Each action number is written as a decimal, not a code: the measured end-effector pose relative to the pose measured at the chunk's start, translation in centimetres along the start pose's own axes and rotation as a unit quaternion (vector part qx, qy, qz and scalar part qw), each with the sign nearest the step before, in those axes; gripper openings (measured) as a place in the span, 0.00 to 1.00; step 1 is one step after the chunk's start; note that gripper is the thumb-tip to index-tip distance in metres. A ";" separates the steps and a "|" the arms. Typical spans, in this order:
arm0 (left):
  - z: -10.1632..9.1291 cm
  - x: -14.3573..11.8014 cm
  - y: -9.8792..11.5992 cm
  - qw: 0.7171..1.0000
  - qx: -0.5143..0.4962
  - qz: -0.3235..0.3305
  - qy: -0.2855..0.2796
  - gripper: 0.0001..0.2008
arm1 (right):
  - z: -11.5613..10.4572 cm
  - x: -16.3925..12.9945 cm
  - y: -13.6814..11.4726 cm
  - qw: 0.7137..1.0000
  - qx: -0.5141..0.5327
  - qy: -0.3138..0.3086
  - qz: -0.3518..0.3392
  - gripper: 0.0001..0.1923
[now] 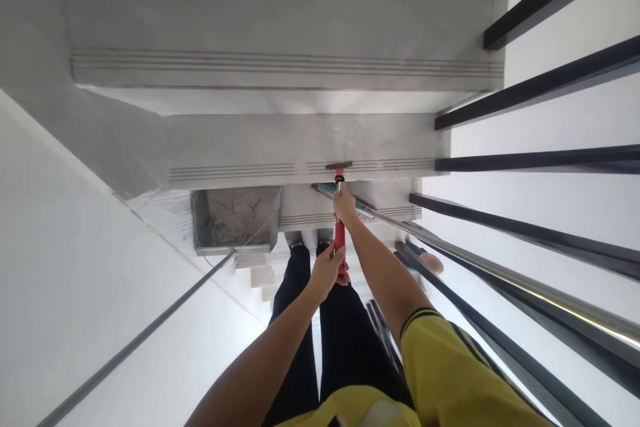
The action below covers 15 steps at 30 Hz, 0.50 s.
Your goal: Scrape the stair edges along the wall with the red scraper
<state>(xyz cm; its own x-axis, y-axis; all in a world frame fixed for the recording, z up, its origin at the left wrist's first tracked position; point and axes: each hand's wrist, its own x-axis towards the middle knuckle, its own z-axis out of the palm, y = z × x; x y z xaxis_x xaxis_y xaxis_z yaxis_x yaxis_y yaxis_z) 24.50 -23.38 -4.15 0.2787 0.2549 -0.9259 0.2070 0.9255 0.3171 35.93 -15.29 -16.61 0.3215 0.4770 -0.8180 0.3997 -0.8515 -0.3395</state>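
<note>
Both my hands are closed around a scraper (340, 235) with a red handle. My right hand (344, 204) grips it high, near the dark collar below the head. My left hand (328, 271) wraps the lower end of the handle. The scraper's wide, flat head rests on the grooved front edge of a grey stair step (235, 140). Just behind my right hand, a long-poled tool with a green head (327, 189) lies across the step below; my hand and the scraper hide part of it.
A metal dustpan (276, 220) holding grey debris stands at left, its long handle (150, 330) slanting to the lower left. Dark railing bars (530, 163) line the right side. A white wall (65, 233) is at left. More steps descend beneath my feet.
</note>
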 end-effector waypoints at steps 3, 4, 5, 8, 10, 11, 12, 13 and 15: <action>-0.6 0.1 -0.2 1.000 -0.002 0.000 -0.002 0.25 | 0.8 0.2 0.0 1.000 -0.010 0.008 0.003 0.26; -0.8 0.1 -0.3 1.000 0.000 0.001 -0.004 0.25 | 1.0 0.2 0.0 1.000 -0.011 0.010 0.005 0.27; -1.0 0.1 -0.3 1.000 0.001 0.002 -0.006 0.24 | 1.2 0.2 0.1 1.000 -0.010 0.009 0.008 0.27; -1.4 0.2 -0.7 1.000 0.011 -0.008 0.000 0.25 | 1.5 0.0 0.3 1.000 0.000 0.003 0.017 0.28; -1.4 0.3 -1.3 1.000 0.017 -0.014 0.003 0.25 | 1.7 -0.3 0.7 1.000 0.002 0.006 0.015 0.28; -1.4 0.4 -1.7 1.000 0.018 -0.015 0.004 0.25 | 1.8 -0.5 0.9 1.000 0.002 0.009 0.011 0.29; -1.5 0.5 -2.1 1.000 0.018 -0.016 0.002 0.26 | 1.9 -0.6 1.1 1.000 0.003 0.012 0.008 0.29; -1.5 0.7 -2.4 1.000 0.017 -0.015 0.001 0.26 | 2.1 -0.7 1.3 1.000 0.004 0.014 0.005 0.29; -1.7 1.0 -3.1 1.000 0.013 -0.016 0.003 0.26 | 2.3 -0.8 1.5 1.000 0.005 0.016 0.002 0.29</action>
<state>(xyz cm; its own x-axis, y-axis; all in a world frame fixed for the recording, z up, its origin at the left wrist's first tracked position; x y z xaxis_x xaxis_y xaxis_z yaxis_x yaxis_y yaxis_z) 22.58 -25.50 -6.34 0.2665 0.2276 -0.9366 0.2396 0.9256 0.2931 34.28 -17.48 -17.58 0.3504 0.4794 -0.8046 0.3887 -0.8560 -0.3407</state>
